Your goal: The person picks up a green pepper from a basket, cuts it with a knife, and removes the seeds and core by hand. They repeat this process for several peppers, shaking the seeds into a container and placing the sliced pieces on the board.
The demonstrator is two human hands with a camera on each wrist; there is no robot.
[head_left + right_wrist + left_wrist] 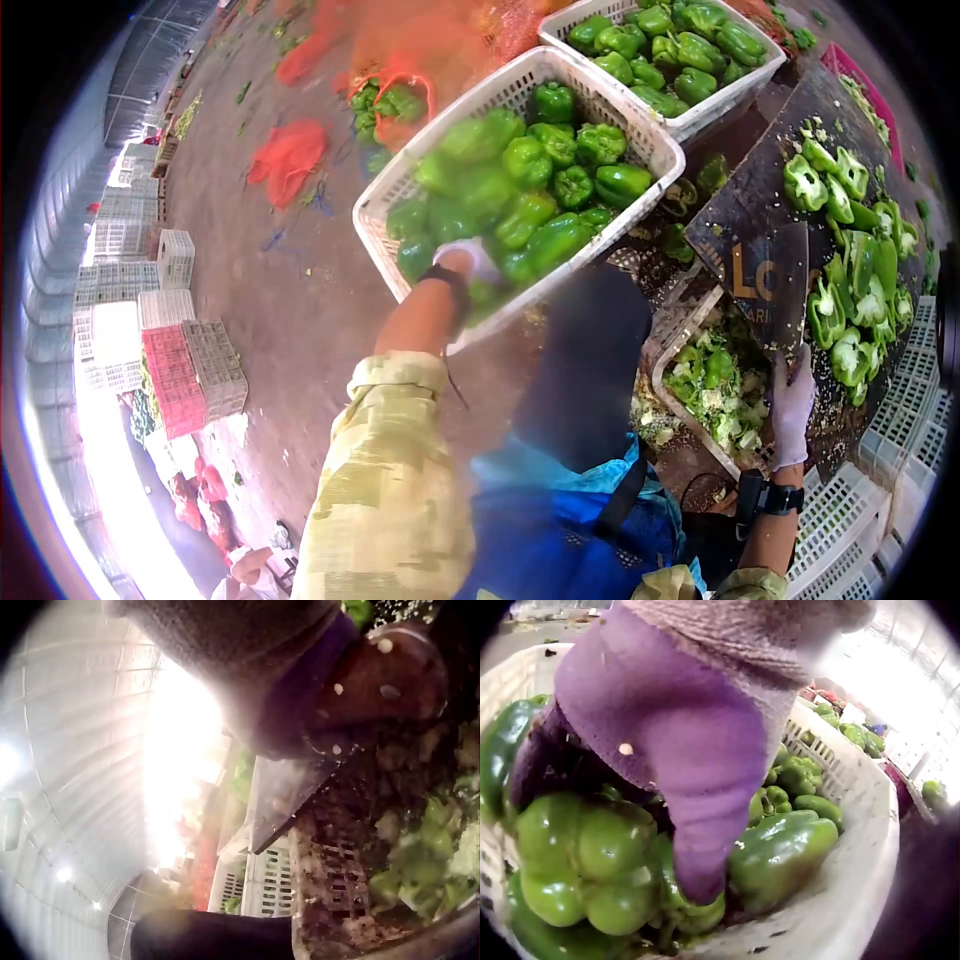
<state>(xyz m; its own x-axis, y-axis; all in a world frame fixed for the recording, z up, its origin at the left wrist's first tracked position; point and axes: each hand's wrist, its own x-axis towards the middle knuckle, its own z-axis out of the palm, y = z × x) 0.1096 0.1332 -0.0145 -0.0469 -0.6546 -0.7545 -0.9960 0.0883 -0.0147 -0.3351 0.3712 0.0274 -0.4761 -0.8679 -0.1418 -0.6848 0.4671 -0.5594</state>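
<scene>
My gloved left hand (470, 262) reaches down among whole green bell peppers (555, 185) in a white plastic crate (520, 62). In the left wrist view its purple thumb (703, 847) points straight down, touching a pepper. The fingers spread to the left, beside a large bell pepper (585, 862), with their tips hidden. My gloved right hand (793, 410) grips a broad-bladed knife (780, 280), its blade over the edge of a dark board (740, 215). Halved and cut bell peppers (860, 275) are spread on that board. The right wrist view shows the knife blade (289, 799) below the hand.
A second white crate (768, 72) of bell peppers stands behind the first. Between my legs and the board is a bin (668, 385) with pepper scraps (720, 380). Orange mesh bags (290, 160) lie on the floor, and stacked crates (195, 365) stand at left.
</scene>
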